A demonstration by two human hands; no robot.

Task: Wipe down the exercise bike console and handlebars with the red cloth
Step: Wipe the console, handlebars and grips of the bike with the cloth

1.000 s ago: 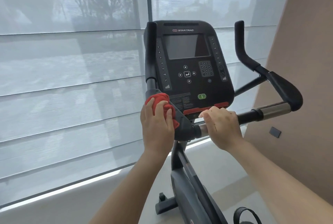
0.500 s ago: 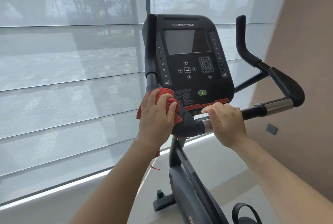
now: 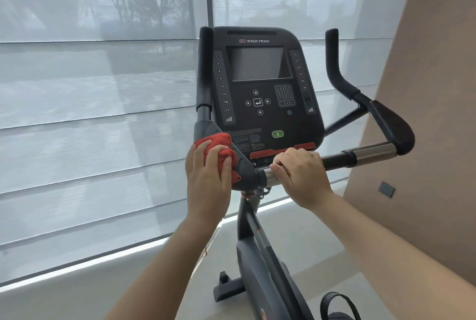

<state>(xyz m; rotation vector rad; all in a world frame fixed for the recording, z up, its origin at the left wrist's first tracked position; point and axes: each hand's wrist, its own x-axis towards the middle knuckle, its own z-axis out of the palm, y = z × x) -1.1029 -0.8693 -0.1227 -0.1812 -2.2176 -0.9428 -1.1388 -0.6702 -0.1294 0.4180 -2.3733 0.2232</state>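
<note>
The left hand (image 3: 207, 180) is clamped around the red cloth (image 3: 219, 148), fingers curled over the bunched fabric and pressing it against the dark padded elbow of the left handlebar (image 3: 240, 165), just below and to the left of the console (image 3: 262, 87). The cloth bulges out above the knuckles and wraps round the bend, with a small red corner peeking out under the hand and a loose thread dangling lower down beside the forearm. Over on the other side, the right hand (image 3: 301, 175) is closed over the horizontal crossbar (image 3: 337, 158), fingers hooked over the top of it where the metal sleeve meets the centre joint, directly beneath the red strip along the bottom edge of the console. The console stands upright, screen dark, keypad and arrow buttons showing, a green button low on its face. The right handlebar (image 3: 386, 123) sweeps up and away untouched, its padded grip and chrome section well clear of either hand. Below, the bike frame (image 3: 257, 255) drops to the pale floor (image 3: 296, 229), and a pedal strap (image 3: 337, 304) shows at the bottom edge. Sheer blinds (image 3: 103, 113) cover the window behind.
</note>
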